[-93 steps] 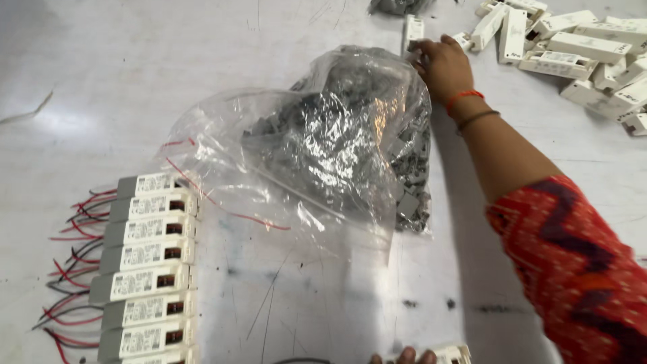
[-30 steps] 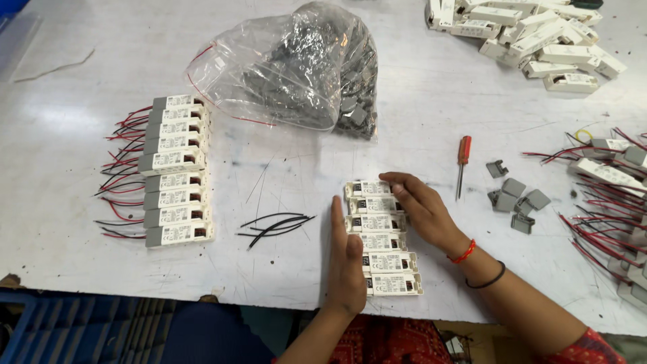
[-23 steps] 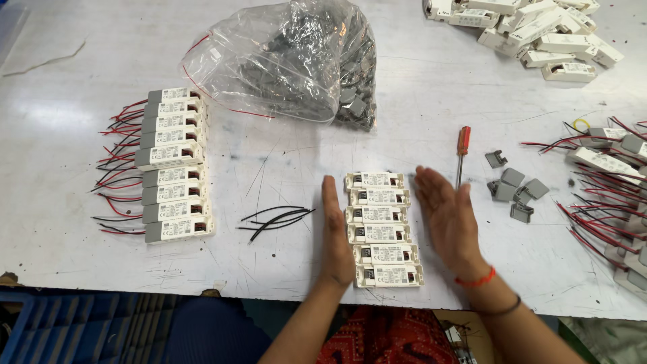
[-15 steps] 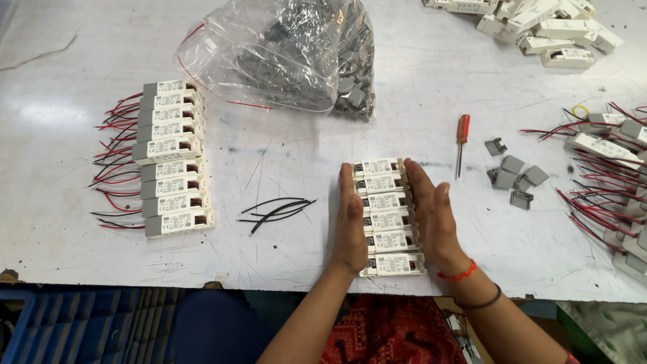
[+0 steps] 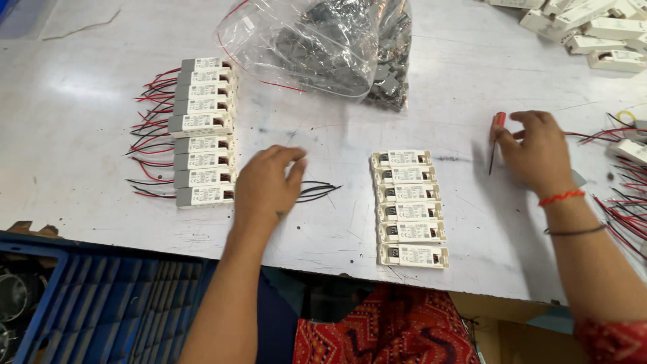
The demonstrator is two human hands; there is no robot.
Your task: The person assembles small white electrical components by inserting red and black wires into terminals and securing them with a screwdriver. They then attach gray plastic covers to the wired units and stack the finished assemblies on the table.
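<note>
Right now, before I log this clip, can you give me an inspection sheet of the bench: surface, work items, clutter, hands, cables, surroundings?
Surface: white worktable, scuffed and stained.
Job's things: column of six white rectangular modules at the near edge; red-handled screwdriver; bundle of loose black wires.
Clutter: clear plastic bag of grey parts; pile of white casings at far right.
Grips: left hand over the black wires, fingers curled, grip unclear; right hand touching the screwdriver, not closed on it.
Cables: column of wired modules with red and black leads; more red and black leads at the right edge.
Surroundings: blue crate below the table edge.
</note>
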